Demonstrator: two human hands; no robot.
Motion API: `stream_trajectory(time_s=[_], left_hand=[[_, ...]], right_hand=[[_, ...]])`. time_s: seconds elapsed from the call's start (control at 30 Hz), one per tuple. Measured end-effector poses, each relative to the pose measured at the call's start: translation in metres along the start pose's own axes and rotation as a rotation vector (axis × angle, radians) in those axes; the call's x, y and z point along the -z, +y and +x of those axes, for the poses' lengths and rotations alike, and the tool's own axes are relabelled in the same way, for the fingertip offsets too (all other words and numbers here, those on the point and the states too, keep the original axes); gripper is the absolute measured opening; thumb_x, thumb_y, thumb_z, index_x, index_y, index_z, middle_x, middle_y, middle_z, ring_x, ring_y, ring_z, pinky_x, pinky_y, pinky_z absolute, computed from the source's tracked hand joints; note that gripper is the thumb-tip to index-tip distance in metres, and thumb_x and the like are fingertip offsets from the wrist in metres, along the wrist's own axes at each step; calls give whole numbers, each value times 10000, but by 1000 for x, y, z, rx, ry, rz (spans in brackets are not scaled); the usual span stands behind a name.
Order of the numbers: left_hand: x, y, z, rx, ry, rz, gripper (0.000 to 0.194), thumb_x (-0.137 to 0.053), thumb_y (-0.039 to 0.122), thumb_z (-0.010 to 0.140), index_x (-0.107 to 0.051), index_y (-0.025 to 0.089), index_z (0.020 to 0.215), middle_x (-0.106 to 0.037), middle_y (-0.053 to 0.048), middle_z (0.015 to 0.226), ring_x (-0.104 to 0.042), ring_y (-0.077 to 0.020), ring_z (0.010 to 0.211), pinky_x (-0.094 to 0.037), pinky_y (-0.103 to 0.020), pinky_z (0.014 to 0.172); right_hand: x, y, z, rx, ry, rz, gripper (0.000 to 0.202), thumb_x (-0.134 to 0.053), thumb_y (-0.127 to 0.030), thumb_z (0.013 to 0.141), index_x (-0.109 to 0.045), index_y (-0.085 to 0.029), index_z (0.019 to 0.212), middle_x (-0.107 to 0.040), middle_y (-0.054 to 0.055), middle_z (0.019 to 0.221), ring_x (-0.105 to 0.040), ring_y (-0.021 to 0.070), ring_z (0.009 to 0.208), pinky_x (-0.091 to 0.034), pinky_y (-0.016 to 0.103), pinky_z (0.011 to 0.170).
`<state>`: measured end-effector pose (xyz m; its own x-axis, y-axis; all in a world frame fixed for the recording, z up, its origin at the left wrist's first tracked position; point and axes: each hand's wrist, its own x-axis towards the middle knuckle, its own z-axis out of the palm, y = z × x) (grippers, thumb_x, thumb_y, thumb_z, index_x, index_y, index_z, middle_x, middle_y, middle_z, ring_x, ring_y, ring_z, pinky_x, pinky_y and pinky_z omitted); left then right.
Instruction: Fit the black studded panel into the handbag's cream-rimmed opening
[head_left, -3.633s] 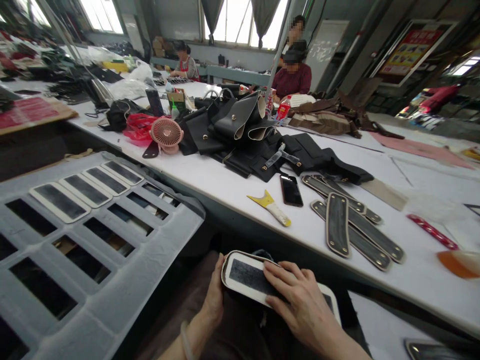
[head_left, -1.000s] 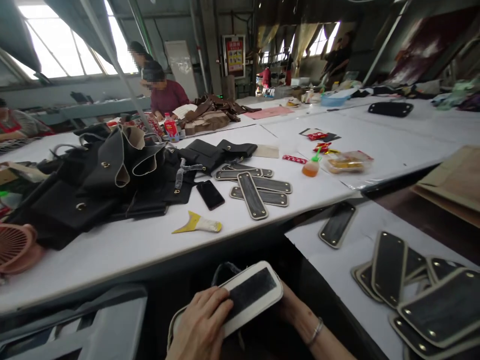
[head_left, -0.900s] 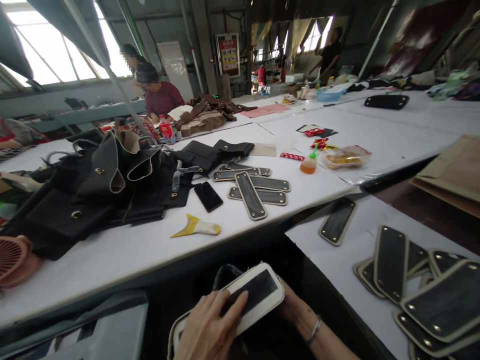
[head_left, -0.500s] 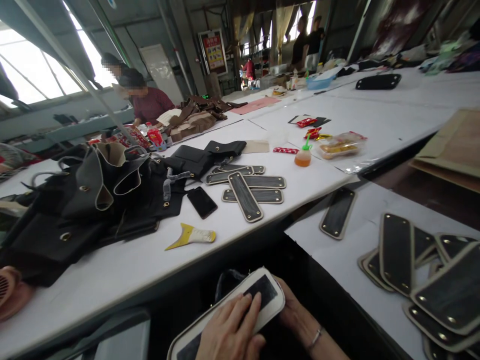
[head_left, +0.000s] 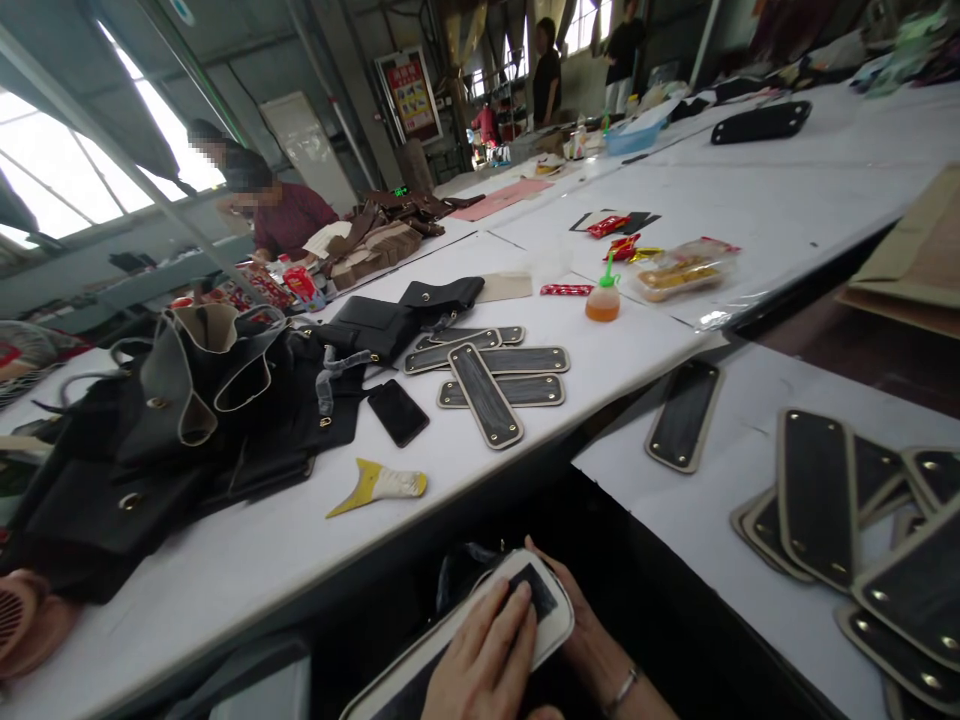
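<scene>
A bag [head_left: 553,625] lies tilted at the lower middle of the view, its cream-edged oblong face turned up with a dark panel set in it. Across that panel my left hand [head_left: 487,655] lies flat, fingers stretched out and pressing on the surface. My right hand [head_left: 592,650], with a bracelet at the wrist, is wrapped round the far right end; its fingers are partly hidden behind the bag. A plastic-wrapped strap [head_left: 457,572] shows behind the bag. The lower part of the bag runs out of the frame.
Black bags [head_left: 187,400] are heaped on the white table's left. Nearby lie a phone [head_left: 398,412], a yellow-white scraper-like piece [head_left: 377,485], several dark oblong panels [head_left: 486,395] and a glue bottle [head_left: 603,300]. More panels [head_left: 817,495] are piled on the right table. A co-worker [head_left: 289,215] sits beyond.
My left hand has shifted slightly right and down along the panel. The bag and my right hand have moved a little lower; the camera view has turned slightly.
</scene>
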<state>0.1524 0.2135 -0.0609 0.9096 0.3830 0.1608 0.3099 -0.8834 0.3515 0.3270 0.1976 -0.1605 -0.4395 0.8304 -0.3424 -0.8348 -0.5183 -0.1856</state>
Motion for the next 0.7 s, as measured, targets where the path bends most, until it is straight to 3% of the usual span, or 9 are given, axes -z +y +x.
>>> stream_trajectory(time_s=[0.1,0.2,0.3,0.37,0.5,0.7], left_hand=[[-4,-1,-5,32,-66,-77,769,-614,416,894,-213,267,1533,-472,-112,1464,-458,-350,1332,-471,-434,1067],[-1,0,-3,-6,-74,9,751,-613,425,895,-265,217,1527,-504,-124,1434,-500,-348,1298,-501,-403,1034],[8,3,7,-98,46,223,664,-582,500,897,-452,134,1435,-607,-110,1354,-604,-297,1210,-544,-318,969],[15,8,18,-122,148,323,578,-536,534,915,-551,148,1346,-681,-60,1272,-660,-228,1129,-562,-260,906],[24,20,37,-30,201,397,467,-437,529,960,-614,227,1270,-743,18,1132,-693,-169,992,-566,-247,771],[21,26,42,33,142,402,498,-428,591,938,-641,235,1215,-751,-5,1076,-689,-189,921,-528,-286,685]], right_hand=[[-2,2,0,-81,-18,65,509,-641,-605,801,-717,-103,832,-750,136,828,-698,287,897,-530,406,851],[-2,3,0,-102,-24,119,542,-680,-626,761,-719,-95,862,-748,134,830,-699,285,877,-533,390,831],[3,6,2,-104,-18,164,514,-701,-608,758,-722,-103,855,-746,117,808,-699,259,856,-533,353,812],[9,8,4,-98,-6,188,464,-707,-571,775,-724,-110,822,-742,104,774,-698,234,830,-530,323,800],[12,10,6,-53,7,212,401,-662,-520,840,-725,-132,761,-730,85,709,-690,211,772,-531,302,773],[-5,8,1,-19,-22,149,487,-553,-580,887,-728,-141,771,-728,105,723,-686,252,784,-533,359,761]])
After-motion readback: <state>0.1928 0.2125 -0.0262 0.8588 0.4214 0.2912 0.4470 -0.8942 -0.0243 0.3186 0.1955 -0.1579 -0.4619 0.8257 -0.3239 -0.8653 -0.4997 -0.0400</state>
